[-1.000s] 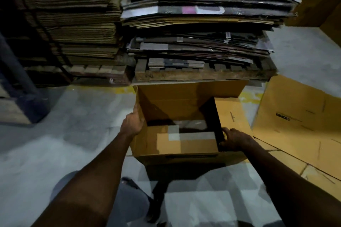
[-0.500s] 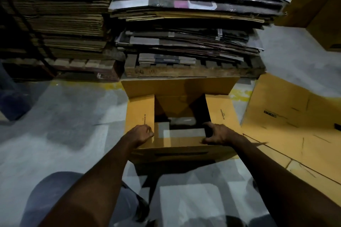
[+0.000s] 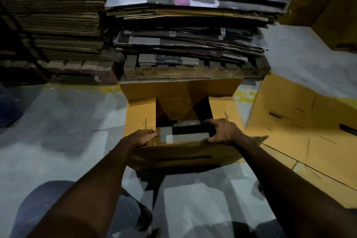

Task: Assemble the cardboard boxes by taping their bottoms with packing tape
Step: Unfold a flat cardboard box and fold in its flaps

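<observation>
I have the box (image 3: 179, 121) on the floor (image 3: 58, 121) in front of me, just before the pallet (image 3: 193, 71) of flat cardboard. My left hand (image 3: 140, 139) lies palm-down with curled fingers on the left flap (image 3: 141, 116). My right hand (image 3: 222, 131), fingers spread, presses the right flap (image 3: 228, 114) at the near edge.

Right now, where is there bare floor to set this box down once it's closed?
Bare floor lies open left of the box, bordered by the left pallet. It is crowded to the right with flattened cartons and ahead with the stacked pallet. Left hand and right hand press the flaps.
</observation>
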`<state>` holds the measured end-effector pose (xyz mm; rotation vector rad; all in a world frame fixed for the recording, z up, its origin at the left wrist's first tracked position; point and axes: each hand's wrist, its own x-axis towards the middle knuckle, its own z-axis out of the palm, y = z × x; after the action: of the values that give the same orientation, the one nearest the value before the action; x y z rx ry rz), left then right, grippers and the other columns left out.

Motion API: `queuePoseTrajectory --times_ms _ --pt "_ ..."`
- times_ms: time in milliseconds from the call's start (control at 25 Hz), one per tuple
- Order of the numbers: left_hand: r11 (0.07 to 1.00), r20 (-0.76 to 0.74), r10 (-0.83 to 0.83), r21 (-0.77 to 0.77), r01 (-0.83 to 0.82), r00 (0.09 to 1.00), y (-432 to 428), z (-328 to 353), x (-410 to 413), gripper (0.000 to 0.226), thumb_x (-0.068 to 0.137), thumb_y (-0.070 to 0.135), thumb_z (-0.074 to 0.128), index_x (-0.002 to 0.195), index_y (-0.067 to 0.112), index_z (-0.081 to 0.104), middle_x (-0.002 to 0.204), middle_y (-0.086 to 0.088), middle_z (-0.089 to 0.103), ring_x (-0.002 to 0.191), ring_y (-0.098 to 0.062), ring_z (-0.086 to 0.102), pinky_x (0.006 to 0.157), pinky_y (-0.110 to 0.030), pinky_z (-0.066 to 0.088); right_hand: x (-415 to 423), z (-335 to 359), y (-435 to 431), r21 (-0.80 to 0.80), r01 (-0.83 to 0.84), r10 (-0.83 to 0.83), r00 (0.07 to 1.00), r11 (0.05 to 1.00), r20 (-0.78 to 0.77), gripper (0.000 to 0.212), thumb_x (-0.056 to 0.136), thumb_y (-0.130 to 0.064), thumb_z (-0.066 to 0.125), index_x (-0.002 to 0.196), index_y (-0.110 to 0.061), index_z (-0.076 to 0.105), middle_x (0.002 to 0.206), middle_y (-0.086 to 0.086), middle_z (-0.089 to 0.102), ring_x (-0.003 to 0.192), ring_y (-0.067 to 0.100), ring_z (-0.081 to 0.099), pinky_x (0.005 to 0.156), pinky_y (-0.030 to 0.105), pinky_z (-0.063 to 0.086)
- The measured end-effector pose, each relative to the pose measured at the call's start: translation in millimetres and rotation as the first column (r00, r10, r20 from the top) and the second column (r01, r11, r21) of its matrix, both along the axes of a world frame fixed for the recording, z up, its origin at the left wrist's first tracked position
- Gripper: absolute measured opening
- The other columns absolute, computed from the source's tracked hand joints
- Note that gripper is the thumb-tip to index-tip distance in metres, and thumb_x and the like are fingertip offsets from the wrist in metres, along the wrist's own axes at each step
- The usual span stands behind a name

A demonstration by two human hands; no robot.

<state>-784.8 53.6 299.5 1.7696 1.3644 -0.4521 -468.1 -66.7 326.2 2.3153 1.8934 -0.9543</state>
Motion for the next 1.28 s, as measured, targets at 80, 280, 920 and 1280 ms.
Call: queuePoseTrajectory --times_ms 80,280,920,1280 --pt "0.990 -0.037 -0.058 0.130 0.062 0.998 7.6 8.8 -2.7 0.067 0.085 0.070 0.024 0.138 0.036 0.046 0.145 -0.006 0.045 0.125 -0.030 0.046 0.103 -0.046 0.039 -4.8 -1.2 -1.6 0.094 -0.034 0.019 0.989 0.995 0.149 0.085 0.078 -0.072 0.058 0.149 -0.036 0.030 0.154 0.003 0.037 0.139 0.029 0.033 0.111 0.050 0.031" --pt "0.844 -0.186 -0.180 0.474 0.249 0.966 14.5 12.2 10.8 0.057 0.098 0.055 0.032 0.148 0.030 0.027 0.150 -0.007 0.039 0.132 -0.030 0.040 0.106 -0.053 0.031 -19.1 -33.1 4.1 0.159 0.001 -0.057 0.936 0.987 0.348 0.079 0.095 -0.066 0.033 0.154 -0.037 -0.012 0.164 0.012 -0.012 0.150 0.038 -0.004 0.118 0.057 0.004" --pt "0.864 -0.153 0.429 0.359 -0.354 0.890 28.1 -83.5 4.9 0.121 0.056 0.084 0.063 0.148 0.048 -0.006 0.157 -0.008 -0.019 0.138 -0.049 0.013 0.101 -0.067 0.031 -12.2 -56.9 138.2 0.399 -0.170 -0.056 0.868 0.901 0.494 0.109 0.078 -0.057 0.070 0.156 -0.030 -0.002 0.162 0.021 -0.009 0.149 0.043 -0.005 0.116 0.062 0.001" --pt "0.740 0.040 0.403 0.573 -0.352 0.914 26.1 -91.8 25.3 0.131 0.059 0.064 0.079 0.152 0.025 -0.005 0.158 -0.017 -0.012 0.140 -0.047 0.012 0.102 -0.066 0.032 -4.8 -46.3 147.1 0.443 -0.135 -0.067 0.909 0.886 0.411 0.041 0.101 -0.050 0.033 0.116 -0.021 0.056 0.111 0.009 0.062 0.105 0.031 0.057 0.088 0.043 0.046"
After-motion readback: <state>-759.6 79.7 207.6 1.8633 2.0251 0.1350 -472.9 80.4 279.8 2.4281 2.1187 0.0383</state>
